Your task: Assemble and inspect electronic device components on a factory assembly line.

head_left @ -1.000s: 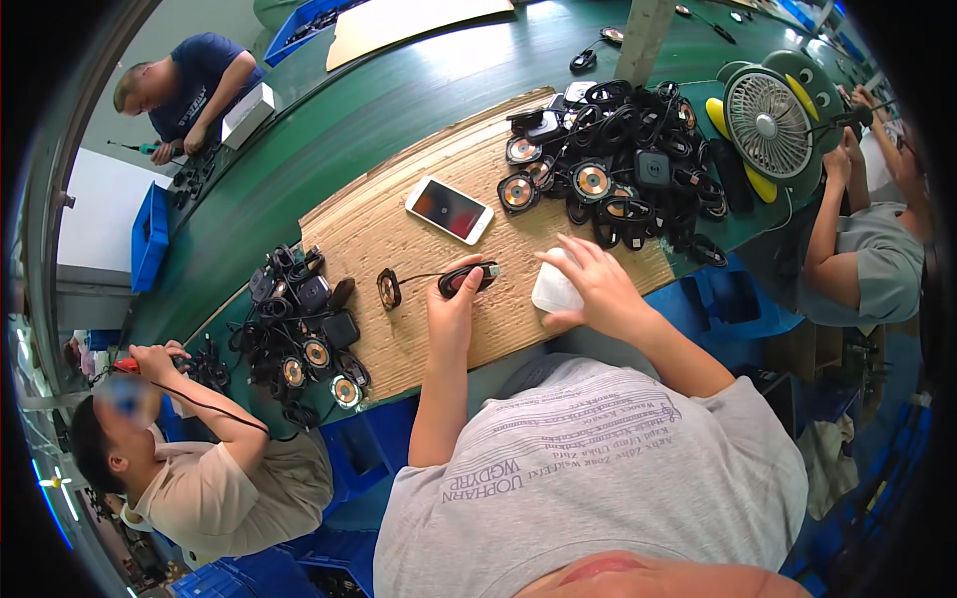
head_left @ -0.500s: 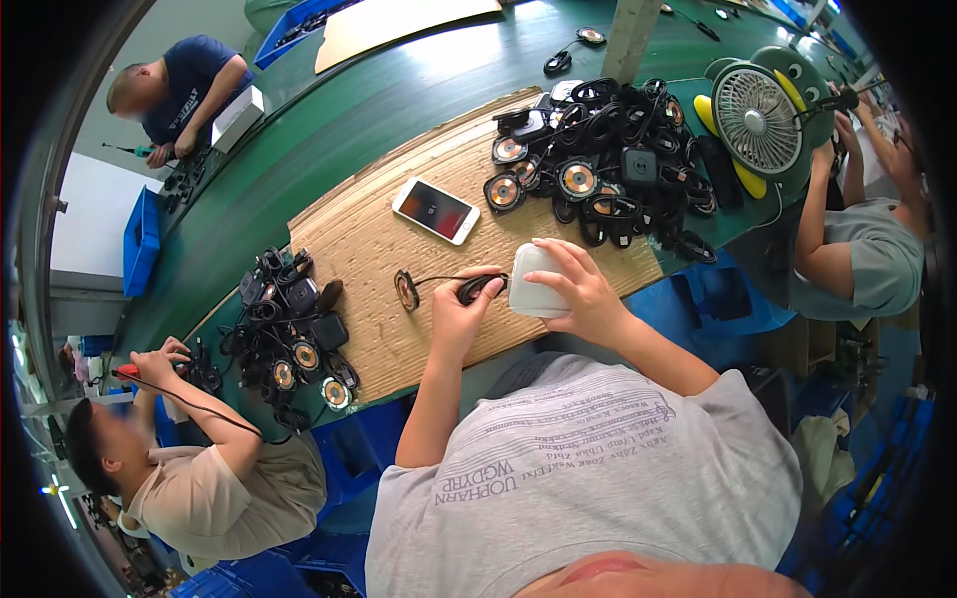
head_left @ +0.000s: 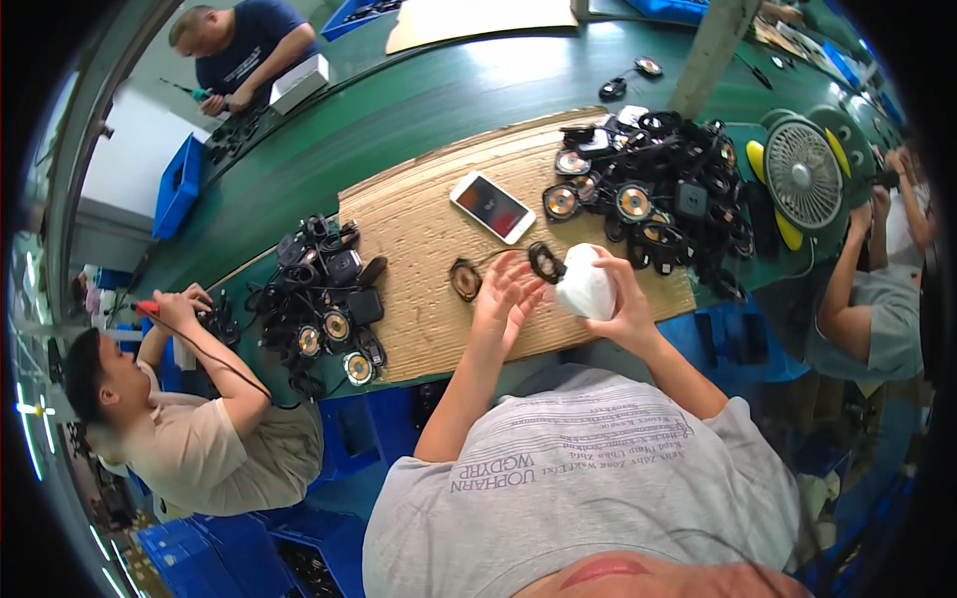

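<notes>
Fingers spread wide, the left hand (head_left: 506, 294) is held open over the cardboard sheet (head_left: 419, 259), nothing gripped in it. Just beside it, the right hand (head_left: 623, 299) is seen clamped around a white rounded object (head_left: 581, 289), lifted just above the sheet's near edge. A small black ring-shaped part (head_left: 544, 261) is spotted between the two hands, touching the white object's upper left side. Left of the open fingers, a dark round coil part (head_left: 465, 279) is laid flat on the cardboard. A little further out, a smartphone (head_left: 491, 206) is lying face up on the sheet. To the far right, a heap of black parts with copper coils (head_left: 653, 194) is piled on the green bench (head_left: 439, 105), and a green desk fan (head_left: 802, 174) is standing beyond it. At the left, a second heap of black parts (head_left: 324, 299) is gathered by a seated co-worker.
</notes>
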{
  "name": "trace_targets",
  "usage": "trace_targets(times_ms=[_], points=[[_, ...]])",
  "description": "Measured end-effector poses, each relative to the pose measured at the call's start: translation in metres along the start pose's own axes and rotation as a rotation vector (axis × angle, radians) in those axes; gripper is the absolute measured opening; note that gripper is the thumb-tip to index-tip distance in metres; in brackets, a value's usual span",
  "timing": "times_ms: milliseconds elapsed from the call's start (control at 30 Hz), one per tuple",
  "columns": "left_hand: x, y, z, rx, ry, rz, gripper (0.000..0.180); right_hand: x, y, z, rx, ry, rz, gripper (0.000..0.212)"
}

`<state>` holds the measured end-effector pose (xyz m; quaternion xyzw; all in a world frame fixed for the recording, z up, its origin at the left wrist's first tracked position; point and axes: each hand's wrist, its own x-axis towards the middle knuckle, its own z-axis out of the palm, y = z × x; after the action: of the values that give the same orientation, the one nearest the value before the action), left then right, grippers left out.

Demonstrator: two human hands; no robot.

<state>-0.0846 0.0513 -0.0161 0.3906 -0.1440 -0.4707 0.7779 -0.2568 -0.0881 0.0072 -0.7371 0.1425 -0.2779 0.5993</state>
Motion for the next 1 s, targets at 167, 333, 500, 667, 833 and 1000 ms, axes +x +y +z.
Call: trace_targets(times_ms=[167,333,500,667,833,1000], points=[[-0.01,0.009,-0.011,-0.648,0.062,-0.076,0.068,0.004,-0.008,-0.015,-0.005,0.005,0.044,0.069],[-0.003,0.036,-0.041,-0.555,0.245,0.148,0.063,0.036,-0.027,-0.012,-0.668,-0.068,-0.111,0.067],[0.013,0.042,-0.044,-0.588,0.243,0.122,0.06,0.117,-0.002,0.053,-0.755,-0.038,-0.205,0.061],[0.022,0.039,-0.05,-0.504,0.234,0.185,0.063,0.151,0.049,0.073,-0.926,-0.005,-0.233,0.053],[0.019,0.039,-0.054,-0.499,0.208,0.197,0.06,0.154,0.001,0.069,-0.727,-0.11,-0.074,0.044],[0.016,0.034,-0.057,-0.554,0.213,0.179,0.052,0.129,-0.027,0.102,-0.387,-0.267,-0.065,0.049]])
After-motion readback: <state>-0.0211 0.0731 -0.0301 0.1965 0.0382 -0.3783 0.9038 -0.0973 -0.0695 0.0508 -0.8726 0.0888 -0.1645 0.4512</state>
